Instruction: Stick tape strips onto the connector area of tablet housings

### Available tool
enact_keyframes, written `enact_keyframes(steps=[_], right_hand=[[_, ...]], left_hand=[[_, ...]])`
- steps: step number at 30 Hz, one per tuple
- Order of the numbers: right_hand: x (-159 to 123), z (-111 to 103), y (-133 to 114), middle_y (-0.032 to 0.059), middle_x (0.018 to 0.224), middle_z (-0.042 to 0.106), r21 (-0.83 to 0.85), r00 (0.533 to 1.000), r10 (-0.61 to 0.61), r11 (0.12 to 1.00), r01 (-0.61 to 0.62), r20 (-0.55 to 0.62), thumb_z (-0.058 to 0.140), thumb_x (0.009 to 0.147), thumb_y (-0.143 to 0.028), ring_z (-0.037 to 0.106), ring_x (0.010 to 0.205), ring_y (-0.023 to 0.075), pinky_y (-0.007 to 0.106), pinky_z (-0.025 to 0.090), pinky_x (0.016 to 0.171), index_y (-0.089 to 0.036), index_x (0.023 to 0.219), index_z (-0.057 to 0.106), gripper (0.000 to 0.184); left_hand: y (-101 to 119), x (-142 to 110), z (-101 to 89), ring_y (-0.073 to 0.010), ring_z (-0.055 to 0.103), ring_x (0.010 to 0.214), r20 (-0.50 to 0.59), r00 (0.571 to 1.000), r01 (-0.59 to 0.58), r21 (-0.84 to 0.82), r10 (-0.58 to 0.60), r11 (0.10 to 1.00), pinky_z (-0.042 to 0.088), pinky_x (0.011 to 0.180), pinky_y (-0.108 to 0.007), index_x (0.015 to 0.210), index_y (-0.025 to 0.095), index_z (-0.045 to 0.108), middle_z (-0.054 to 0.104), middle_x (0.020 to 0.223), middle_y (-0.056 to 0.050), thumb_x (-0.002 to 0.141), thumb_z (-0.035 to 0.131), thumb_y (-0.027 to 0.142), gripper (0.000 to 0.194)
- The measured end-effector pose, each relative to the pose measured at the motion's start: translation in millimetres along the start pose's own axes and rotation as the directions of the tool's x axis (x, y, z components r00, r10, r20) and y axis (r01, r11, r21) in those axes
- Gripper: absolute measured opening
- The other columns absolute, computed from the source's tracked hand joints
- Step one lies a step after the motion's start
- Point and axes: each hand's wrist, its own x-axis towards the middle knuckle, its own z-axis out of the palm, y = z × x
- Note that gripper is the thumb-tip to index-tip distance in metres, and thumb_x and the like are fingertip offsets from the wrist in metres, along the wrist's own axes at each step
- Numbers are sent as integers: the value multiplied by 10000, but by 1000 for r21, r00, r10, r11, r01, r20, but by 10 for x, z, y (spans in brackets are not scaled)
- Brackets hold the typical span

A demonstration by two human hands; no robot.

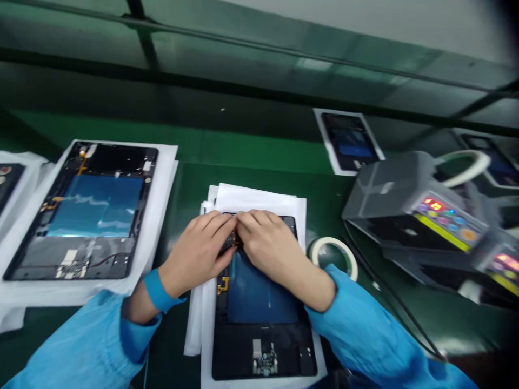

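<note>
An opened tablet (259,313) with a blue battery panel lies on a stack of white sheets (259,197) in front of me. My left hand (198,251) and my right hand (270,243) rest side by side on its far end. The fingertips of both hands meet and press down on a small part near the top edge. That part is hidden under the fingers. Both arms wear light blue sleeves.
A second opened tablet (87,208) lies on white sheets at the left. A roll of white tape (334,254) sits right of my hands. A grey device with lit buttons (421,213) and cables stands at the right. Another tablet (351,140) lies on the far belt.
</note>
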Motion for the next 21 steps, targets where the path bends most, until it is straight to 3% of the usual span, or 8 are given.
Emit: enact_keyframes(steps=[2, 4, 6, 7, 9, 11, 14, 21], right_hand=[[-203, -83, -1, 77, 1183, 664, 71, 998, -19, 997, 23, -56, 519, 899, -147, 570, 1081, 225, 372, 467, 943, -142, 1063, 677, 228], [-553, -169, 76, 62, 1216, 660, 128, 987, 18, 992, 3, -162, 537, 899, -160, 557, 1157, 223, 366, 467, 986, -170, 1083, 666, 225], [-995, -233, 254, 78, 1107, 690, 62, 938, 173, 985, -162, -301, 593, 874, -146, 607, 1060, 206, 337, 502, 908, -173, 1081, 655, 217], [-1221, -252, 375, 82, 1045, 698, -21, 883, 276, 952, -306, -380, 628, 855, -138, 630, 967, 196, 322, 512, 847, -175, 1075, 650, 225], [-1619, -260, 641, 99, 1004, 705, -205, 766, 404, 804, -558, -500, 668, 839, -169, 642, 872, 222, 345, 500, 752, -176, 1119, 640, 282], [-1894, -234, 869, 123, 1013, 709, -345, 740, 461, 677, -650, -490, 659, 853, -226, 639, 864, 271, 393, 466, 728, -170, 1166, 629, 319], [-2051, -152, 1049, 132, 1030, 709, -431, 741, 504, 605, -670, -443, 623, 875, -286, 622, 873, 305, 445, 435, 764, -159, 1175, 631, 326], [-2008, 13, 1084, 124, 1029, 698, -368, 709, 519, 615, -697, -476, 591, 879, -288, 596, 928, 302, 544, 424, 952, -156, 1237, 602, 382]], left_hand=[[-19, 13, -2, -341, 532, 1229, -5, 1000, -30, 32, 30, 999, 479, 1001, -510, 1262, 128, 545, 599, 1279, -174, 949, 490, 303, 363], [-26, 18, -5, -349, 532, 1221, -8, 999, -49, 51, 50, 997, 484, 989, -518, 1238, 133, 565, 593, 1276, -175, 956, 492, 316, 344], [-26, 20, -9, -345, 533, 1214, -1, 999, -52, 58, 52, 997, 484, 988, -518, 1236, 136, 572, 587, 1280, -173, 961, 486, 311, 337], [-26, 21, -9, -342, 534, 1213, 1, 999, -49, 59, 49, 997, 482, 991, -516, 1237, 138, 574, 587, 1279, -170, 963, 477, 301, 333], [-26, 29, -9, -339, 533, 1212, -1, 999, -48, 65, 49, 997, 480, 995, -516, 1240, 140, 576, 589, 1272, -166, 968, 465, 297, 334], [-26, 41, -9, -341, 535, 1206, -11, 998, -55, 76, 56, 996, 483, 992, -518, 1243, 132, 575, 590, 1261, -169, 969, 468, 305, 341], [-21, 60, -17, -340, 541, 1183, -20, 997, -78, 101, 81, 992, 493, 981, -517, 1237, 107, 575, 589, 1247, -178, 972, 476, 300, 343], [-12, 61, -36, -327, 554, 1159, -49, 993, -99, 135, 107, 986, 502, 980, -508, 1236, 110, 567, 591, 1231, -175, 982, 466, 295, 330]])
